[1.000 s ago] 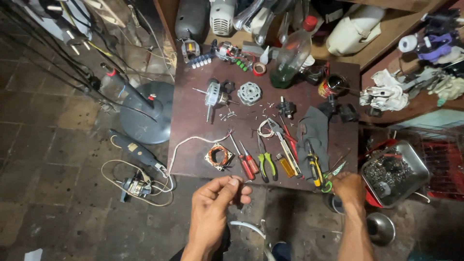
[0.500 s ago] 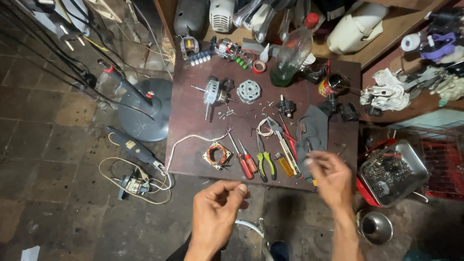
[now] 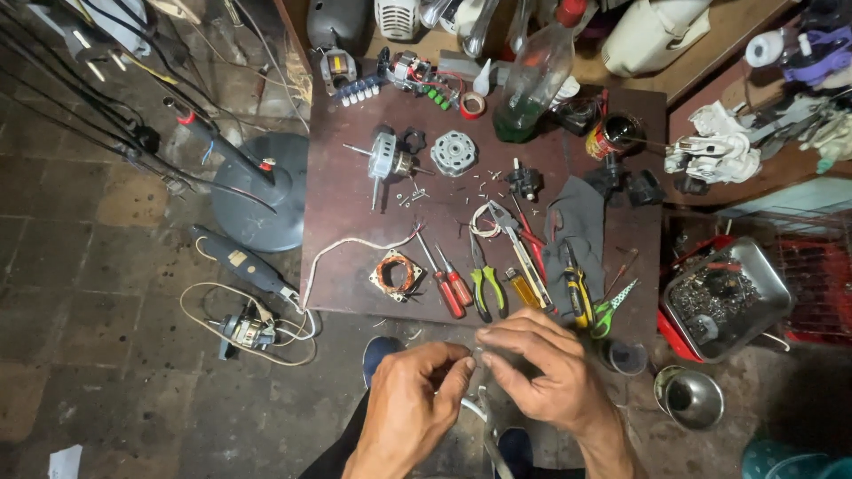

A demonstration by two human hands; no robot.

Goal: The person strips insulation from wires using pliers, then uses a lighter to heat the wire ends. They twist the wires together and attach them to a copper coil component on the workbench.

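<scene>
Both hands met at bottom centre of head view, just in front of brown work table [image 3: 355, 231]. Left hand [image 3: 415, 399] curled, thumb + forefinger pinched narrow; right hand [image 3: 537, 368] bent over from the right, fingertips pressed close to the left's. Something tiny pinched betw. the two sets of fingertips at approx. [image 3: 477, 357], too small to ID; its long axis and heading can't be told. Item sits just off table's near edge, above person's lap.

On table nearest the hands: copper-wound stator [image 3: 397, 274] w/ white wire running left; two red-handled screwdrivers [image 3: 448, 286], long axes near-far, tips pointing away; green/yellow pliers [image 3: 486, 286] beside them, jaws away; yellow-handled cutters [image 3: 575, 288] on grey cloth [image 3: 577, 222]; green scissors [image 3: 614, 306] tilted at right edge. Further back: motor rotor w/ shaft [image 3: 383, 162], green plastic bottle [image 3: 532, 75]. Right of table: metal tray of scrap parts [image 3: 728, 297].
</scene>
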